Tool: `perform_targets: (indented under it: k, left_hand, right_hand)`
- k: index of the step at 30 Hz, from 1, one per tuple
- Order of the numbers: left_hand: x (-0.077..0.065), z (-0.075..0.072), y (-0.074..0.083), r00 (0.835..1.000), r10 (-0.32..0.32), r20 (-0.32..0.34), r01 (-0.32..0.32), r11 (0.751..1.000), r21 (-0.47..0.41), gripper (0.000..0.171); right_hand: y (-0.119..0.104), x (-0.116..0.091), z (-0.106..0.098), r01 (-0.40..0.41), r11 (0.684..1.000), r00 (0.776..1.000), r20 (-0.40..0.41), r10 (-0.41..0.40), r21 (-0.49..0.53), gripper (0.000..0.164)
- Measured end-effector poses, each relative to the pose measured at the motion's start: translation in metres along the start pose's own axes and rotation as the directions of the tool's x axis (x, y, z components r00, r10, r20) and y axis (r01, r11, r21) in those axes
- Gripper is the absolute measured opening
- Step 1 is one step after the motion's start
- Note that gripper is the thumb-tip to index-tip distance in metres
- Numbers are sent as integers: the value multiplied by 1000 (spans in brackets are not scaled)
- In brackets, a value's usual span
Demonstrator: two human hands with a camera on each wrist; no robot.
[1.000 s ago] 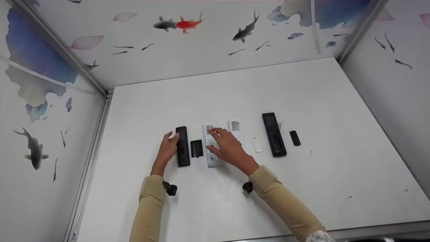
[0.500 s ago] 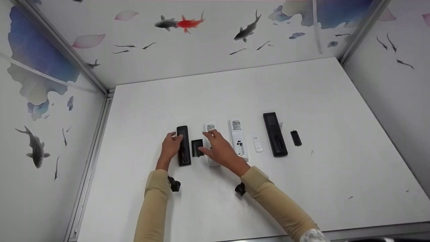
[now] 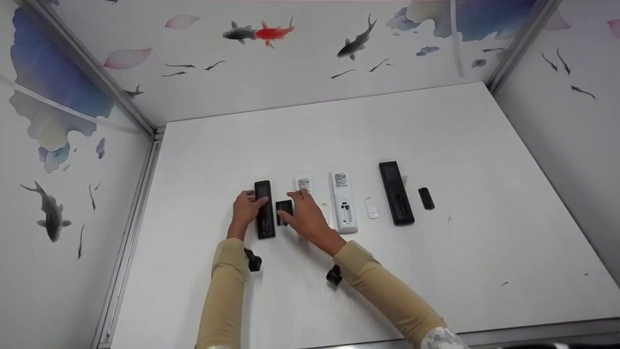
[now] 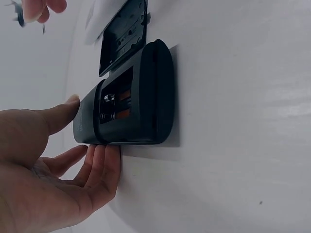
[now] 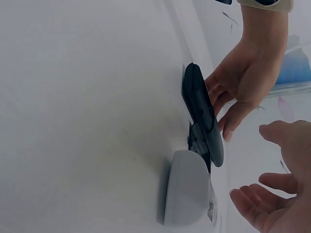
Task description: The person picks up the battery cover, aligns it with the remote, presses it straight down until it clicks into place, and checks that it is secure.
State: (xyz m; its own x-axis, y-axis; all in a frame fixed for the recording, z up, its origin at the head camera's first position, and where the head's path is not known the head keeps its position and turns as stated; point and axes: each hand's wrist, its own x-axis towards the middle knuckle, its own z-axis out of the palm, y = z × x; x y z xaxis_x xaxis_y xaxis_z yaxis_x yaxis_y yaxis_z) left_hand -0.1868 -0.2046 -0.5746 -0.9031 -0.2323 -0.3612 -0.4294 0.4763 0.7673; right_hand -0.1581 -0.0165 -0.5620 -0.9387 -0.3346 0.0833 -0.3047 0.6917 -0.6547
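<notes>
On the table lies a black remote control (image 3: 266, 222) with its back up and its battery compartment uncovered. My left hand (image 3: 246, 208) grips its left side, thumb on top and fingers along the edge. The left wrist view shows metal contacts in the open compartment of the remote (image 4: 148, 92). A black battery cover (image 3: 285, 205) lies just right of it, inner side up. My right hand (image 3: 311, 218) hovers over that cover and a white remote control (image 3: 303, 183), its fingers spread and holding nothing. This hand hides much of the white remote.
Another white remote (image 3: 341, 194) lies further right, its compartment uncovered. A small white cover (image 3: 371, 208) comes after it, then a larger black remote (image 3: 393, 186) and its narrow black cover (image 3: 426, 198). Printed walls (image 3: 310, 92) enclose the table.
My right hand has moved left from the white remote to above the black battery cover. My left hand has slid its thumb further onto the black remote.
</notes>
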Motion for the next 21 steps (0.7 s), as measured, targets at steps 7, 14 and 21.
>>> perform_targets:
  k: [7,14,21]
  left_hand:
    - [-1,3,3,1000,-13,-16,13,1000,9,60]
    - [-1,4,5,999,-13,-44,15,999,37,59]
    - [-1,3,3,998,-42,-53,45,997,67,60]
  right_hand:
    - [-12,8,5,-72,997,996,53,72,0,58]
    - [-21,17,6,-90,986,992,73,102,-142,59]
    - [-24,23,16,-107,956,988,79,133,-272,57]
